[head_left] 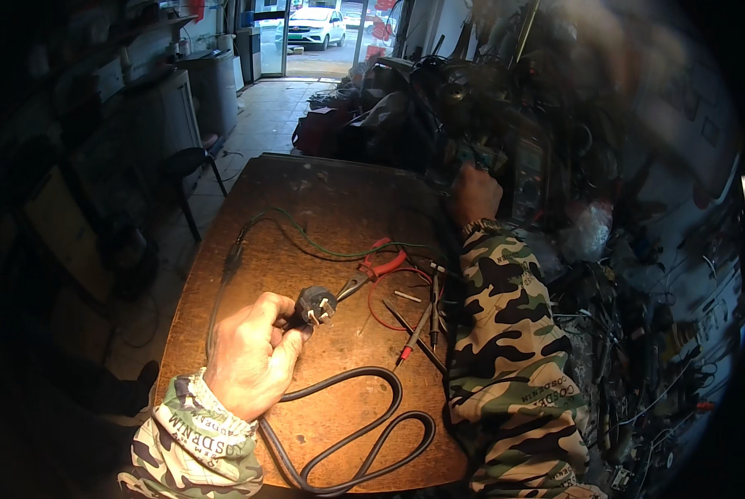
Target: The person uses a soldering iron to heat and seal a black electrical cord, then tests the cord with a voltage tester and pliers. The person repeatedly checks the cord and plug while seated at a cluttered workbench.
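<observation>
Over the wooden table, my left hand (260,353) pinches a black power plug (316,306) between thumb and fingers, its metal prongs facing up. A black cable (393,378) lies in loops below that hand. Just beyond the plug are pliers with red handles (385,262), resting on the tabletop. To their right lie a test probe with a red tip end (414,337), a dark probe (435,308) and a thin red wire (374,303). My right hand (475,193) reaches past the table's far right edge, fingers curled; what they hold is hidden. Beside it stands a dark multimeter-like device (529,170).
The brown wooden table (306,187) fills the middle, with a thin green wire (306,241) across it. Dense clutter of cables and parts (638,391) crowds its right side. A dark stool (188,162) stands left. Beyond the tiled floor (264,116), a white car (316,27) shows outside the doorway.
</observation>
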The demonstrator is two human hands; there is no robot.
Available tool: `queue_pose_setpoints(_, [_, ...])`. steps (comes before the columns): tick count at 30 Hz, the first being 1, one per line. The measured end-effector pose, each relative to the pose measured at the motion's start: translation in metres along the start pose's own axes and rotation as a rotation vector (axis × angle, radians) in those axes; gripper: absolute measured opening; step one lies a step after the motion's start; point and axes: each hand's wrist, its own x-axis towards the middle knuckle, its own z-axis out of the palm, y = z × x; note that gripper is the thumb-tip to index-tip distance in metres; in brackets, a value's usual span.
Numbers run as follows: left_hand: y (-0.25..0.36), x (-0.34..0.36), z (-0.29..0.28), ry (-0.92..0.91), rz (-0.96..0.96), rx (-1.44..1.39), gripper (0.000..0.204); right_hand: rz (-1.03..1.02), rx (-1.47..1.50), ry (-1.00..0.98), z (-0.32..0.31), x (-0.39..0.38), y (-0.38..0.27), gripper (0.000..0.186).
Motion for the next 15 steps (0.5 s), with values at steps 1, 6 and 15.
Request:
queue_pose_setpoints(1, [0.000, 0.001, 0.000, 0.002, 0.007, 0.008, 0.018, 0.022, 0.017, 0.021, 0.004, -0.001, 0.001, 0.008])
queue_pose_setpoints(6, [-0.004, 0.002, 0.000, 0.001, 0.019, 0.041, 0.018, 0.021, 0.002, -0.050, 0.001, 0.000, 0.004, 0.010])
queue_pose_setpoints(15, [-0.011, 0.003, 0.001, 0.010, 0.043, 0.030, 0.018, 0.079, -0.024, -0.054, -0.023, 0.000, -0.008, 0.013])
